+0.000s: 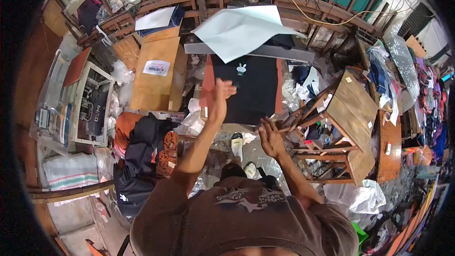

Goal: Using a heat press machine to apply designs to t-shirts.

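Observation:
A black garment lies flat over a reddish board in front of me, with a small white rabbit print near its far end. Over the left part of the cloth hovers my left hand, open and holding nothing, its fingers stretched toward the right. My right hand is at the garment's near right corner, open, with fingers extended; whether the fingertips touch the cloth I cannot tell. Beyond the print, a large pale sheet slants across a grey flat bar and hides what lies beneath it.
On the left are a wooden board and a pile of black garments. A tilted wooden table stands at the right, beside plastic scraps. A white-framed machine sits further left. Behind the sheet runs a wooden rail.

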Available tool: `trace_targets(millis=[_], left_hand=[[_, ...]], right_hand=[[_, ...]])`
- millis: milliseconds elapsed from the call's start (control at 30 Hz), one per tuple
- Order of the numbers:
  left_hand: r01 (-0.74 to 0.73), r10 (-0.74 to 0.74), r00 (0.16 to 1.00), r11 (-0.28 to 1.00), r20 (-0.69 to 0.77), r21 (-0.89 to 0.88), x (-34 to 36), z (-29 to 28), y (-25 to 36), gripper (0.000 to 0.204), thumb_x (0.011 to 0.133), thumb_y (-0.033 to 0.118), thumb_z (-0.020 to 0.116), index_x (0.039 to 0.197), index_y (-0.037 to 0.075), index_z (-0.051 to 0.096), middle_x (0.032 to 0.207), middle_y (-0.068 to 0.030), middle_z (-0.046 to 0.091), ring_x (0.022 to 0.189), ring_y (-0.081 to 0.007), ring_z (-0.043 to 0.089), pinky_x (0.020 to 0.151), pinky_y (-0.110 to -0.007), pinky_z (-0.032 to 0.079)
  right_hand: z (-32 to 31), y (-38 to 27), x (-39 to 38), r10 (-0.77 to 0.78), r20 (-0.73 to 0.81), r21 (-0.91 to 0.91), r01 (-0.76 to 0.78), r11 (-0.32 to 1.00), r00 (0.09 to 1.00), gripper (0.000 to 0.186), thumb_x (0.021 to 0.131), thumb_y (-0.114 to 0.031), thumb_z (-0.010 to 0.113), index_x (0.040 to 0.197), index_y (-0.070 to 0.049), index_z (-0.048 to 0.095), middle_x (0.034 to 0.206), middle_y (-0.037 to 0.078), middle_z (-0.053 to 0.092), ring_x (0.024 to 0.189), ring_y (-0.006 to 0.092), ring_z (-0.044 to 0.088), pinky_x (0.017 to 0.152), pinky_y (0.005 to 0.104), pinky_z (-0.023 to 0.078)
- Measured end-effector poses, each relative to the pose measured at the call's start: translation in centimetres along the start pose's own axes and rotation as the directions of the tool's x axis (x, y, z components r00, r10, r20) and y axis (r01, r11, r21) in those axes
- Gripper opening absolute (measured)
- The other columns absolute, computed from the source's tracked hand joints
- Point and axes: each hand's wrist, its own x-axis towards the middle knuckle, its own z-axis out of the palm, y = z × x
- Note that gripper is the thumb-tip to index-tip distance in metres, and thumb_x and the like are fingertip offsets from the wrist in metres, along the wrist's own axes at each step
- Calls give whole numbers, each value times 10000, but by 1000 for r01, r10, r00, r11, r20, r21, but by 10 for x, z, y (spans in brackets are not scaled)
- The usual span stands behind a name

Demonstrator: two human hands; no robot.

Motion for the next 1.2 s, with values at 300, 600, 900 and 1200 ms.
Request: trace_targets(millis=[300, 600, 900, 1200], left_hand=[[123, -108, 992, 932, 62, -342, 33, 21, 114, 460, 1035, 439, 634, 1130, -6, 701, 910, -100, 743, 848, -200, 735, 750, -321, 602], [103, -115, 992, 971, -44, -214, -109, 10, 60, 341, 1056, 324, 643, 941, 5, 671, 837, -77, 727, 718, -134, 645, 687, -289, 516], [349, -341, 937, 899, 79, -263, -239, -27, -38, 422, 1069, 360, 640, 1204, -38, 679, 1046, -112, 748, 917, -178, 702, 758, -316, 557], [333, -356, 889, 934, -288, -129, -186, -82, -85, 422, 970, 250, 773, 1238, -64, 683, 1141, -74, 738, 1039, -158, 669, 905, -326, 533]], right_hand=[[-1, -12, -56, -7, 109, 220, -17, 975, 994, 493, 1121, -386, 466, 1171, 54, 681, 1029, 238, 715, 981, 372, 699, 873, 454, 525], [-71, -53, -34, 65, 220, 884, -227, 408, 973, 798, 1080, -590, 493, 1586, 16, 376, 1480, 174, 589, 1326, 307, 596, 1106, 487, 484], [-95, -83, 31, 274, -60, 949, -30, 313, 960, 465, 1009, -288, 725, 1317, 37, 600, 1219, 92, 673, 1102, 196, 660, 944, 369, 531], [-29, -21, 62, 266, -11, 852, -130, 507, 964, 272, 975, -132, 757, 1219, -18, 723, 1071, 12, 733, 919, 128, 672, 792, 293, 526]])
